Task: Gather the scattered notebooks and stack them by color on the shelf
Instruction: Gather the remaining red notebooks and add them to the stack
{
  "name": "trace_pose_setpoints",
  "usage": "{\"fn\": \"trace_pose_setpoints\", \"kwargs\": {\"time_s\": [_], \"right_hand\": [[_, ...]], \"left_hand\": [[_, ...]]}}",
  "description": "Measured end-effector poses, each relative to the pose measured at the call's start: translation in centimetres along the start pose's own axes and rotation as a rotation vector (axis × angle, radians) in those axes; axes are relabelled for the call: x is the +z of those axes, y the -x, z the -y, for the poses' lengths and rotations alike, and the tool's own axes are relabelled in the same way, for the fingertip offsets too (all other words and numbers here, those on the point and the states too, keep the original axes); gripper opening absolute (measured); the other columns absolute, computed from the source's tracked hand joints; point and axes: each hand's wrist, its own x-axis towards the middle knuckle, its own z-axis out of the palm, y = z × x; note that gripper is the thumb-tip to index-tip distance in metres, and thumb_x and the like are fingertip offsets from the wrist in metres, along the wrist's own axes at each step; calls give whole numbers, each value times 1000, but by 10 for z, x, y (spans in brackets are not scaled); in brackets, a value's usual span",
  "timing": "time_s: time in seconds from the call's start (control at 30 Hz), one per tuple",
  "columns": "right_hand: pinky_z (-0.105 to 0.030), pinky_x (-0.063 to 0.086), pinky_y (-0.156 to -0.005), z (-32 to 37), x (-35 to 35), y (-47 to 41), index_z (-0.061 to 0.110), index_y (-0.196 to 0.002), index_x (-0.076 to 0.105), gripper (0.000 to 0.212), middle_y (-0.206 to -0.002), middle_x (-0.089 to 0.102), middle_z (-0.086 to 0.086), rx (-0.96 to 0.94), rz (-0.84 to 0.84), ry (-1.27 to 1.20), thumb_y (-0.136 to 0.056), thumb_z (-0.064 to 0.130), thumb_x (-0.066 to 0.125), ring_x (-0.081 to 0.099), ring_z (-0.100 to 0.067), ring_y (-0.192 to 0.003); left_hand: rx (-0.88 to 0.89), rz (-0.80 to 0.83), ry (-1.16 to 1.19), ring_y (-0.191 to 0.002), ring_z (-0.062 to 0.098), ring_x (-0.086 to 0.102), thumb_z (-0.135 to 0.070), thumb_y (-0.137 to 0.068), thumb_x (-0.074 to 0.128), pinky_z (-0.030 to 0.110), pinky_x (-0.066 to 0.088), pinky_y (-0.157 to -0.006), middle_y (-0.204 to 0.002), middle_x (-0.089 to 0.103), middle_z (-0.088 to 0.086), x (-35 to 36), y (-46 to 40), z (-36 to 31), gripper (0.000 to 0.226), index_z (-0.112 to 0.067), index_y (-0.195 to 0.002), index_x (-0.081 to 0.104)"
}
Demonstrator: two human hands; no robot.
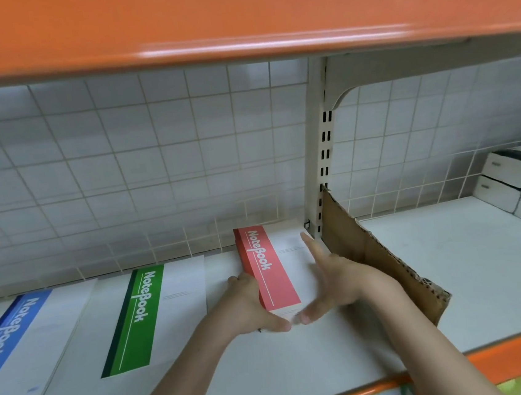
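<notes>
A stack of red-striped notebooks (271, 267) lies on the white shelf (302, 363), close to the back wall and the upright post. My left hand (249, 304) presses against the stack's left side, with its thumb along the front edge. My right hand (335, 281) rests flat on the stack's right side with straight fingers, its thumb meeting the left thumb at the front. To the left lies a green-striped notebook stack (146, 315). A blue-striped notebook stack (17, 345) sits at the far left, partly cut off.
A brown cardboard divider (374, 256) stands just right of my right hand. White boxes (515, 183) are stacked at the back right of the adjoining shelf. An orange shelf (233, 13) hangs overhead. The shelf's front lip (510, 354) is orange.
</notes>
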Motion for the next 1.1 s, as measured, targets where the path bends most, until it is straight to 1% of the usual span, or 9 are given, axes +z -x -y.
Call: {"fn": "trace_pose_setpoints", "kwargs": {"time_s": [0.13, 0.23, 0.33, 0.53, 0.6, 0.77, 0.87, 1.0, 1.1], "right_hand": [[-34, 42, -98, -1, 12, -3, 36, -141, -33, 151, -135, 36, -16, -29, -103, 33, -55, 33, 91, 42, -27, -123], [-34, 41, -99, -1, 15, -5, 34, -141, -34, 153, -137, 34, -16, -34, -127, 13, -53, 31, 92, 40, -28, -126], [-34, 39, -102, -3, 15, -5, 30, -142, -33, 154, -141, 30, -17, -36, -140, -15, -52, 31, 92, 37, -28, -130], [-36, 39, -103, 1, 18, -4, 24, -145, -25, 150, -135, 33, -11, -43, -162, -31, -51, 31, 92, 37, -28, -128], [-37, 41, -102, 3, 19, -3, 21, -147, -17, 145, -130, 36, -11, -45, -167, -12, -51, 32, 92, 39, -27, -125], [-34, 42, -99, 4, 15, -1, 15, -145, 1, 129, -129, 36, -9, -31, -138, 1, -54, 35, 90, 38, -24, -124], [-31, 41, -101, 3, 7, -1, 11, -146, 0, 131, -138, 36, -9, 8, -98, -18, -56, 39, 90, 40, -22, -127], [-25, 43, -92, 3, 3, -3, 4, -136, 25, 111, -133, 42, -6, 77, -76, 53, -55, 45, 89, 46, -18, -119], [-21, 41, -83, 5, 3, -5, 4, -133, 30, 105, -130, 41, -6, 97, -56, 88, -56, 46, 88, 47, -16, -114]], "left_hand": [[16, -31, 5, -104, 9, 34, -38, -63, 84, 9, 37, -59, -99, 35, -7, 4, -2, 1, 81, -24, -130, 41], [-1, -45, 35, -100, 8, 36, -36, -62, 84, 5, 34, -48, -97, 34, -8, 5, -3, 3, 80, -23, -128, 41], [-1, -57, 56, -96, 8, 39, -35, -61, 84, 5, 36, -46, -93, 33, -10, 7, -5, 5, 78, -24, -125, 41], [40, -71, 40, -104, 13, 40, -32, -62, 84, 13, 42, -61, -88, 34, -17, 4, -4, 10, 67, -26, -118, 48], [41, -63, 44, -106, 15, 42, -31, -60, 84, 21, 50, -70, -89, 37, -16, 2, -4, 11, 67, -26, -118, 50], [38, -44, 59, -109, 16, 44, -32, -59, 85, 28, 52, -83, -102, 46, -8, 1, -4, 13, 75, -25, -124, 48], [40, 8, 98, -113, 18, 46, -34, -58, 87, 34, 55, -85, -115, 50, -1, -1, -3, 14, 80, -26, -128, 48], [25, 53, 106, -114, 17, 49, -34, -59, 87, 33, 55, -86, -122, 51, 0, -4, -3, 16, 83, -25, -130, 45], [2, 23, 76, -111, 14, 50, -34, -61, 86, 29, 53, -88, -120, 50, 1, -4, -3, 16, 81, -24, -130, 44]]}}
